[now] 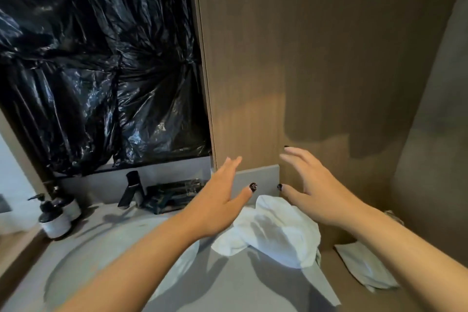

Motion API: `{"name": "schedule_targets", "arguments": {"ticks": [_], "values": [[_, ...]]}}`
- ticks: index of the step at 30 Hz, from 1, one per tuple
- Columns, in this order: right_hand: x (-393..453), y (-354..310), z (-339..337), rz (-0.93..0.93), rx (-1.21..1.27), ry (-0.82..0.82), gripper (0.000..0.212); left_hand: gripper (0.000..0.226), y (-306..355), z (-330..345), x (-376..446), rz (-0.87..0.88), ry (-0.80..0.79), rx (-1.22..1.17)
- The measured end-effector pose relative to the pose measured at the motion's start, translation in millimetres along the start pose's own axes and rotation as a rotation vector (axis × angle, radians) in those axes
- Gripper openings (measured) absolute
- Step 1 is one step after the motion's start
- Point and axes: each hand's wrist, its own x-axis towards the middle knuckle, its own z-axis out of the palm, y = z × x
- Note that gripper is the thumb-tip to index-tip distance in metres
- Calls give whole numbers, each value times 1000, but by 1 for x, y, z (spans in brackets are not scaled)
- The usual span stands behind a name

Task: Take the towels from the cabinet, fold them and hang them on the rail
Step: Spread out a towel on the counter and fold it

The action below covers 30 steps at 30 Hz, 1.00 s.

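A crumpled white towel (273, 230) lies on the grey counter (238, 278) to the right of the basin. Both hands hover above it with nothing in them. My left hand (222, 197) is raised with straight fingers, palm turned right. My right hand (311, 187) is spread, fingers loosely bent, palm turned left. A second white towel (364, 266) hangs folded lower right, partly behind my right forearm. The wooden cabinet front (304, 71) stands closed right behind the hands. The rail itself is hidden.
A round basin (106, 261) is sunk in the counter at left, with a dark tap (131, 187) behind it. Pump bottles (54, 218) stand far left. Crinkled black plastic (96, 63) covers the wall above the tap. A dark tray (169, 195) sits beside the tap.
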Motion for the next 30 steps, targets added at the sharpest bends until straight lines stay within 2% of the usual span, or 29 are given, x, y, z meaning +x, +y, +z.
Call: {"name": "schedule_targets", "arguments": {"ticks": [5,13,20,23,27,30], "values": [[12,42,45,51,-18,-133,59,65,-54,45,22,-96,-34,-121],[45,141,123,165,-22,-354,52,58,-127,137,69,-370,-113,-214],[63,186,194,225,124,-627,49,45,-161,192,107,-374,-313,-103],[66,187,216,280,163,-640,46,47,-173,207,109,-409,-344,-75],[75,185,239,337,191,-539,28,70,-174,225,116,-620,-126,-201],[77,186,246,378,281,-460,8,53,-172,231,123,-648,-109,-212]]}}
